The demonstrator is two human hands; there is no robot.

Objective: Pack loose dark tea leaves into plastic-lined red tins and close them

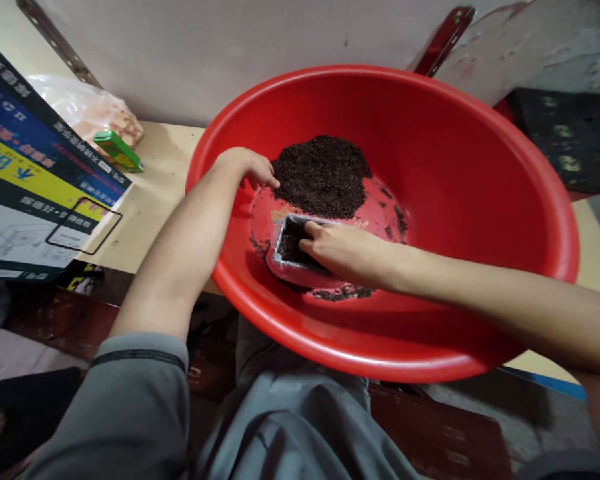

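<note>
Inside a large red plastic basin (485,200) lies a heap of dark, loose, tea-like leaves (325,175). My left hand (250,167) reaches over the basin's left rim, its fingertips at the heap's left edge. Those fingers are partly hidden behind the hand, and I see nothing held in them. Nearer me on the basin floor stands a small open rectangular container (279,243) with a pale rim and dark leaves in it. My right hand (337,250) covers its right side, with the fingers curled down inside. What they pinch, if anything, is hidden.
The basin rests on a pale tabletop (167,150) against a wall. To the left are a printed carton (40,173), a clear plastic bag (93,110) and a small green box (117,150). Dark patterned boxes (563,137) stand at the right. Leaf scraps lie scattered over the basin floor.
</note>
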